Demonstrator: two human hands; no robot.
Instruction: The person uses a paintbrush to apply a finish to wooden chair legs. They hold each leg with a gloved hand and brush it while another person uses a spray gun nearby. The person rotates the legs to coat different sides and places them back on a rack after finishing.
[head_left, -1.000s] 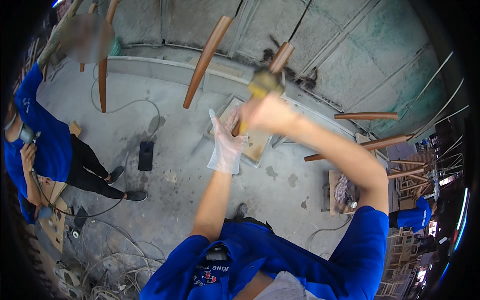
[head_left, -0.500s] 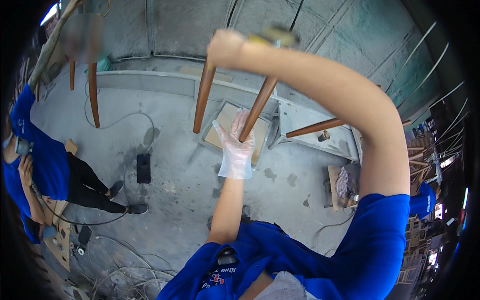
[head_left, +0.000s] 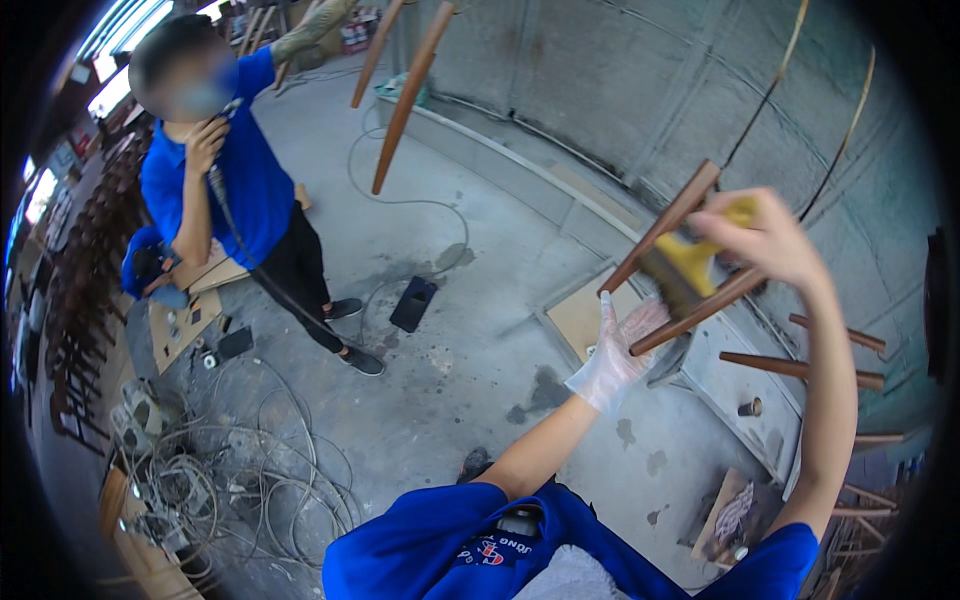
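Observation:
My right hand is closed around a yellow-handled brush, whose dark bristles are blurred. The bristles lie between two brown wooden legs, the far leg and the near leg, close to the near one. In a thin clear glove, my left hand is spread at the lower ends of these legs. Its thumb points up by the far leg's tip, and the near leg's tip crosses in front of its palm. Whether the palm presses on that leg, I cannot tell.
A co-worker in blue holds a hose-fed tool on the left, near other hanging legs. Tangled hoses lie lower left. A dark flat object is on the floor. At right stand a grey bench and more legs.
My view has swung left, so the legs and my hands appear farther right. My right hand has come down from the legs' upper part, bringing the brush between them. The left hand stays at the tips.

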